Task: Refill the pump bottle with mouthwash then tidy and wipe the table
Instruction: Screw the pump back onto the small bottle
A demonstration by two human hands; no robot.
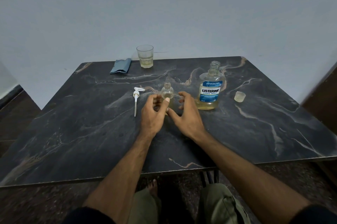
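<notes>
Dark marble-pattern worktop (91, 132) against a pale wall. Small clear pump bottle (167, 92) stands upright near the worktop centre, neck open, pump removed; liquid level inside not legible.

Left hand (155, 112): grip closed around the lower body of the pump bottle, thumb on its near face.

Right hand (186, 112): grip wide, fingers spread and curled, just beside the bottle on its right; contact with the glass cannot be confirmed.

White pump head (136, 98) with dip tube lies flat to the left of the bottle, apart from it.

Listerine Cool Mint mouthwash bottle (209, 87) upright to the right, uncapped, yellowish liquid low in the base. Its cap (239, 96) sits further right, well apart.

Far edge: drinking glass (145, 56) with a little yellowish liquid; folded blue cloth (120, 66) just left of it.
</notes>
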